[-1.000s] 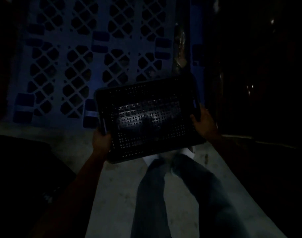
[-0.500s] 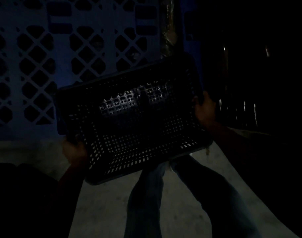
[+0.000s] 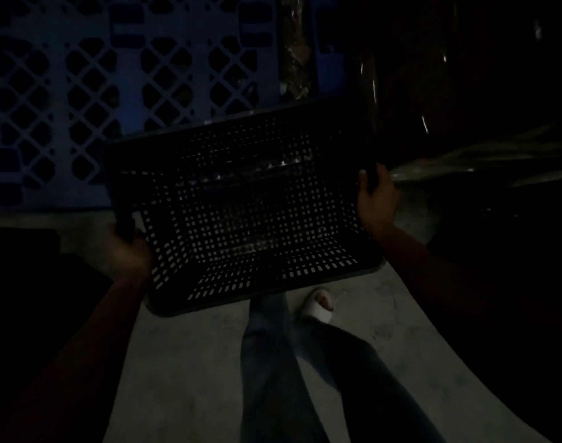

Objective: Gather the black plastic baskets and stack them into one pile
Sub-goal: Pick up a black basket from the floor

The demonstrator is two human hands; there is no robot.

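Observation:
A black perforated plastic basket (image 3: 241, 199) is held in the air in front of me, its open side turned toward the camera and its left end lower. My left hand (image 3: 127, 251) grips the left rim. On the right rim, my right hand (image 3: 377, 196) is closed with the thumb over the edge. The basket looks empty inside. The scene is very dark, and no other black basket can be made out.
A blue lattice pallet (image 3: 113, 75) leans upright behind the basket. Dark shiny shapes (image 3: 433, 91) fill the right side. A black mass (image 3: 24, 282) lies at the left. My legs and a white sandal (image 3: 318, 306) stand on grey concrete floor (image 3: 183, 378).
The basket has tipped from nearly flat, bottom facing me, so its opening faces me. It now sits further right in view, and the view has shifted along the pallet.

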